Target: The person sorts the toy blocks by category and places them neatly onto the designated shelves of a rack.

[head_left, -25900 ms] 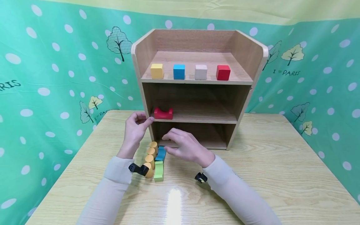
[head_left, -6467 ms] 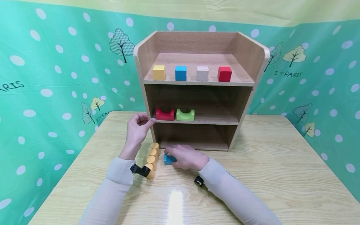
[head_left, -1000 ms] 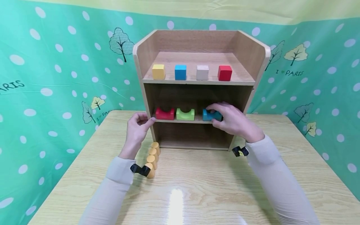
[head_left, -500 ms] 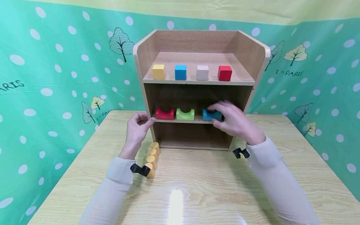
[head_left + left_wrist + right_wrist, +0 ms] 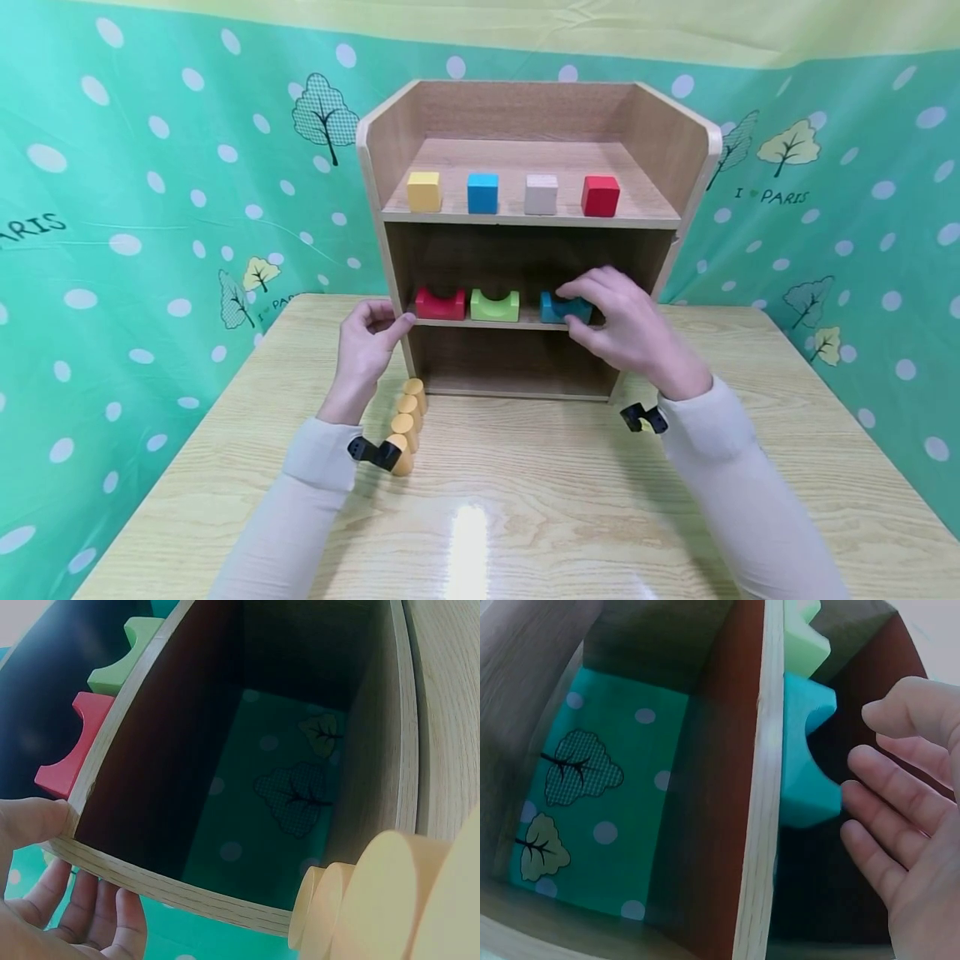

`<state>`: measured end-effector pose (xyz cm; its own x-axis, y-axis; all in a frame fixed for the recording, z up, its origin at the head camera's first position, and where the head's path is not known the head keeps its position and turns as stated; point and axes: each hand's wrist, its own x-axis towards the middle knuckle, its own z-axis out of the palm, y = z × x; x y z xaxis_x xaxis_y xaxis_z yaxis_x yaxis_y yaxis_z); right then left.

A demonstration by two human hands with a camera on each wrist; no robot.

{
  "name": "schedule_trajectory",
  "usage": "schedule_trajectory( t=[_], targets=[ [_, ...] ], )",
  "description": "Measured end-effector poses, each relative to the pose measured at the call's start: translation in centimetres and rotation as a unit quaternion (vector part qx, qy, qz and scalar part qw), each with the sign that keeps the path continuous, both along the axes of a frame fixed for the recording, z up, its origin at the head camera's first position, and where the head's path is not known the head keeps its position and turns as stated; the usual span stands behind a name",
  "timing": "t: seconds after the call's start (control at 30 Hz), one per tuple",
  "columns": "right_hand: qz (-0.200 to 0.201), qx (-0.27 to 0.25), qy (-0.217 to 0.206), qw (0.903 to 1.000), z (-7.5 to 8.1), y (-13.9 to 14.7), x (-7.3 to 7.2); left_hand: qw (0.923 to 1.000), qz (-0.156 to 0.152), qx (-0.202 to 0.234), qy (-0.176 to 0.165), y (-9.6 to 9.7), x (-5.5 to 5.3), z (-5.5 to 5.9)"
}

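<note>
My left hand grips the left side of the small wooden shelf unit, thumb on its front edge and fingers behind the side panel. A blue block with a scooped-out top stands on the middle shelf towards the right. Beside it is my right hand, fingers loosely bent and spread; in the right wrist view the thumb is apart from the blue block, while a fingertip lies close to its end and contact is unclear. To its left, same-shaped green and red blocks share that shelf.
Yellow, blue, white and red cubes line the top shelf's front. Several yellow-orange cylinders stand in a row on the table by my left wrist. A green patterned cloth hangs behind.
Since the oldest frame, the green and blue scooped blocks have gone from the table to the middle shelf. Lately my right hand has loosened and drawn slightly back from the blue block. My left stays put.
</note>
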<state>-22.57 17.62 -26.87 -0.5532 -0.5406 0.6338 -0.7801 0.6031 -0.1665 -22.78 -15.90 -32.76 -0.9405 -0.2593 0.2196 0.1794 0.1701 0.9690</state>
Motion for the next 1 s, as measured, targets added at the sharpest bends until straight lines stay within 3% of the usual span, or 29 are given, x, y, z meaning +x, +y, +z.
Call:
schedule_trajectory(
  t=[0.27,1.0],
  targets=[
    [0.053,-0.018,0.052,0.9971,-0.5,-0.8,0.9,1.0,-0.002,-0.004,-0.001,0.1,0.0,0.0],
    [0.111,0.009,0.045,0.9927,-3.0,-4.6,2.2,0.9999,-0.005,-0.009,-0.008,-0.1,0.0,0.0]
  ],
)
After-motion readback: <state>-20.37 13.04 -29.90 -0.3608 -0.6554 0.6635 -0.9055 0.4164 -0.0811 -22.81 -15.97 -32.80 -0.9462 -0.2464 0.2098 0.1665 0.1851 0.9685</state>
